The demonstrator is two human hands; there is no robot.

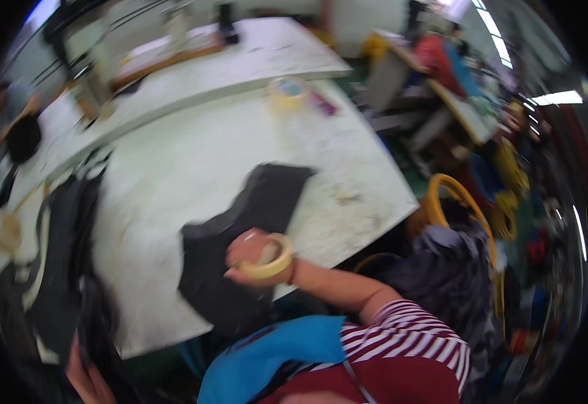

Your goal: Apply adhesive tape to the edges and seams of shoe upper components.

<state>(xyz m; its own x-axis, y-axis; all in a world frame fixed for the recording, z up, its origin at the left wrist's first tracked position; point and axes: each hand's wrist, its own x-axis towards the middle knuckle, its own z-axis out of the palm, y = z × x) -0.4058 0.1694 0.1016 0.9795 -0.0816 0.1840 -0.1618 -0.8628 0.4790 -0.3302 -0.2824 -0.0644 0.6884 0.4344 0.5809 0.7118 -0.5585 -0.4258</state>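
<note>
A pale yellow roll of masking tape (267, 271) is in my right hand (247, 248), whose fingers are curled and somewhat blurred. This hand is over a dark grey fabric piece (270, 195), which lies across the white table (166, 161) and reaches its near edge. At the lower left, my left hand (82, 374) is partly in view against a pile of dark fabric pieces (72, 229). Its fingers are smeared and partly covered, so their grip is unclear. A light strip (38, 259) shows along that pile.
At the table's far right is another tape roll (287, 91), with a small purple item (323, 103) beside it. A raised white shelf (260, 54) runs along the back. To the right, a yellow-rimmed basket (452, 185) holds dark cloth (442, 269). Another person (18, 114) is at far left.
</note>
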